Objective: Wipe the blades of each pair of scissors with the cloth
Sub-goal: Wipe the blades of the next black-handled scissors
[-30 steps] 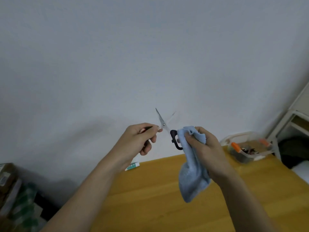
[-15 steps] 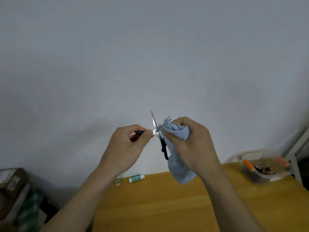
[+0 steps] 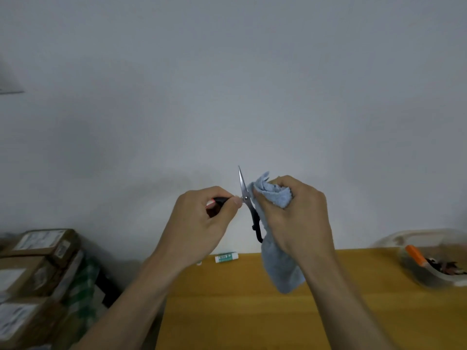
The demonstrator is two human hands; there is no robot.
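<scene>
My left hand (image 3: 202,221) pinches the scissors (image 3: 244,195) open; my right hand (image 3: 290,213) clenches the cloth (image 3: 275,198) around one blade. Squeezing carelessly, I risk a cut.

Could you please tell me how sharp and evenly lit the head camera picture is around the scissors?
Head view: dim, flat light; the wall darkens into soft shadow lower left. The scissors blade shows only a faint sheen and reads fairly crisply beside the blue cloth; the clear container at the right edge is smeared and bowed by the wide-angle lens.
</scene>
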